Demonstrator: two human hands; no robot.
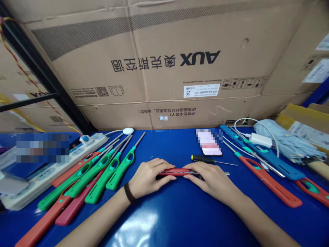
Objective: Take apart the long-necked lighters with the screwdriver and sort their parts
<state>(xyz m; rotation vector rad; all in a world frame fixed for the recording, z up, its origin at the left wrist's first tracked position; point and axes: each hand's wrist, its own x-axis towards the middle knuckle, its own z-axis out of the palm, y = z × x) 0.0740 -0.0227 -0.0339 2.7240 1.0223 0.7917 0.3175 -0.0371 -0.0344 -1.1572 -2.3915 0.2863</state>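
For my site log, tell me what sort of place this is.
Probably a workbench for assembling or repairing small goods, in a storeroom. Long-reach lighters lie in rows on a blue work surface, with a screwdriver nearby and a large cardboard carton stacked behind.

Red utility lighter (171, 173) mostly hidden under the hands (151, 178), phone (208, 142) largely pixelated, blurred patch (42, 147) at left unreadable, folded umbrella (288, 140) cut off by right edge.
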